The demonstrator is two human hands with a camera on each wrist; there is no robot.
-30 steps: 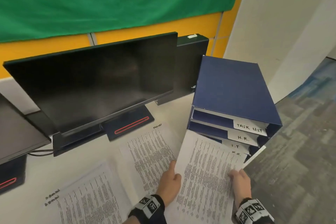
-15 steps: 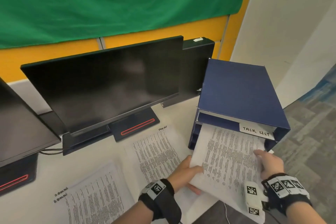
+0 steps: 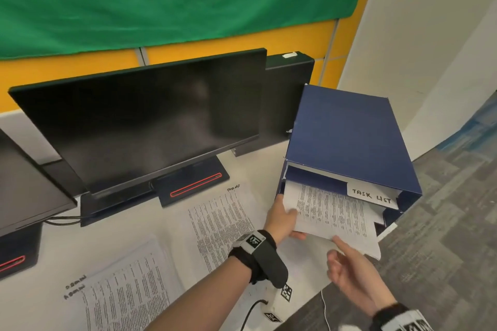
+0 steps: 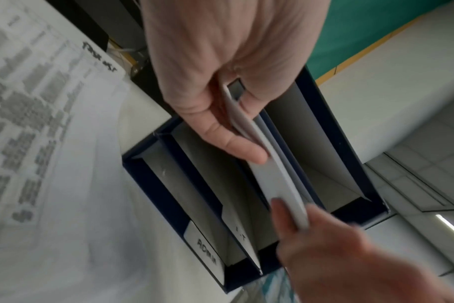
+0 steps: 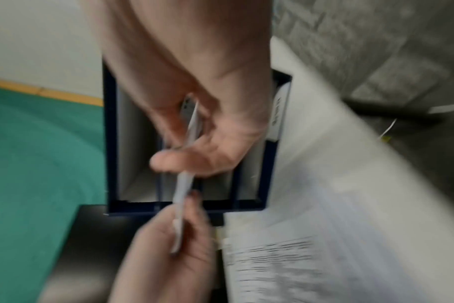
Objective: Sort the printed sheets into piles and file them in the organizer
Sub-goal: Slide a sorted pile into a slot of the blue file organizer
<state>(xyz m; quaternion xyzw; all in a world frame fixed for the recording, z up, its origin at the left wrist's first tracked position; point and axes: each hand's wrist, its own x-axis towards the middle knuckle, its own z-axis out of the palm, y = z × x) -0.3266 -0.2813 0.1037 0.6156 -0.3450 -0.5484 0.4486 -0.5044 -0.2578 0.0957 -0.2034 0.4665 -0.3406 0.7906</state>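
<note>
The blue organizer point(image 3: 349, 137) lies at the desk's right end, open towards me. A stack of printed sheets point(image 3: 333, 212) sits partly inside the slot just under the tab marked TASK LIST point(image 3: 372, 195). My left hand point(image 3: 282, 219) grips the stack's left edge, thumb on top. My right hand point(image 3: 347, 263) is at the near edge, its straight index finger touching the paper and the other fingers loosely curled. The left wrist view shows the stack point(image 4: 277, 176) edge-on between the dividers, pinched by my left hand point(image 4: 236, 131). The right wrist view is blurred.
Two more piles of printed sheets lie on the white desk, one point(image 3: 223, 223) beside the organizer and another point(image 3: 126, 290) nearer left. A black monitor point(image 3: 150, 121) stands behind them, a second one point(image 3: 24, 191) at far left. Grey carpet point(image 3: 443, 236) lies beyond the desk's right edge.
The stack has slid deeper into the organizer. My right hand let go of the stack's right edge and came round to its near edge. My left hand moved forward with the paper.
</note>
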